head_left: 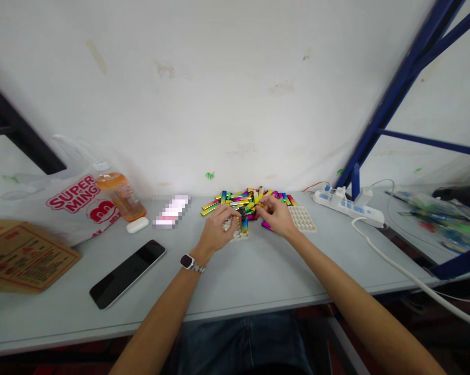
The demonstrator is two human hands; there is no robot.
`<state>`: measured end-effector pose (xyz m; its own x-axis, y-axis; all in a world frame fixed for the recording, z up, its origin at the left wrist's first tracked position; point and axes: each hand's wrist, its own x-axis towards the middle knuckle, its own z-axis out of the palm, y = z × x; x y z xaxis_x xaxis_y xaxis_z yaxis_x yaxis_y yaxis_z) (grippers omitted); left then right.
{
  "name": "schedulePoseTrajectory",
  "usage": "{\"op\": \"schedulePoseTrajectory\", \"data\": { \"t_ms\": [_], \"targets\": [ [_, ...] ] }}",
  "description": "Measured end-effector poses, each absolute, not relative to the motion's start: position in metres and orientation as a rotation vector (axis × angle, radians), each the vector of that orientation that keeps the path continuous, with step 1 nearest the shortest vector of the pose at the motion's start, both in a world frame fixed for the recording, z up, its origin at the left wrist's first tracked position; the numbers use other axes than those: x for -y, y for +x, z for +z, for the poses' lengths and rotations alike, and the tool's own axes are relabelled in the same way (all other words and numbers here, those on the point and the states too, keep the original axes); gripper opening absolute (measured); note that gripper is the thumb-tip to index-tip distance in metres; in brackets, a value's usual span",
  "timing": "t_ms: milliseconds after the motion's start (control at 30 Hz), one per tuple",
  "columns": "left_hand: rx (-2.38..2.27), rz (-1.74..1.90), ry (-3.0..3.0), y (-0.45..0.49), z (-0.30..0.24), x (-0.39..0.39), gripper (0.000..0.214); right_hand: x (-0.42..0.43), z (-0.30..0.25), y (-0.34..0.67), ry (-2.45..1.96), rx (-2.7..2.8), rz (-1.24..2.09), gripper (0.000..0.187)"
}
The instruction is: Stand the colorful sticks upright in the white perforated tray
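Note:
A pile of shiny, rainbow-coloured slim bars (235, 199) lies against the wall in front of both hands. My left hand (218, 228) is over a white tray with round cups (240, 235), its thumb and fingers pinched near the tray; what they hold, if anything, is too small to tell. One blue-and-gold bar (245, 225) stands upright in this tray. Just to the right, my right hand (277, 215) has its fingers closed at the pile's front edge, and the object at its fingertips is unclear. Beside its wrist lies a second white cupped tray (302, 219).
At left are a cardboard box (27, 255), a plastic bag (73, 208), an orange drink bottle (121, 195), a white case (137, 225) and a black phone (127, 273). A power strip (348, 207) with cables lies right, by a blue metal frame (387, 114).

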<state>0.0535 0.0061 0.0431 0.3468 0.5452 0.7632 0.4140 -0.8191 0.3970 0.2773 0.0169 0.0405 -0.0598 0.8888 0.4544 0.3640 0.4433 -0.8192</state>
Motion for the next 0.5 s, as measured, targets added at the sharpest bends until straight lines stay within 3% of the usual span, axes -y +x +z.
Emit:
{"op": "schedulePoseTrajectory", "data": {
  "t_ms": [133,267,500],
  "targets": [
    [-0.918,1.529,2.436,0.052,0.043,-0.007,0.017,-0.005,0.035,0.270,-1.037,1.073,1.031,0.034],
    [-0.940,1.589,2.383,0.052,0.045,-0.005,0.013,0.009,0.030,0.263,-0.891,0.713,1.289,0.034],
    [-0.854,1.649,2.261,0.058,0.046,-0.002,0.018,0.038,0.031,0.247,-0.679,0.892,1.695,0.036]
  ]
}}
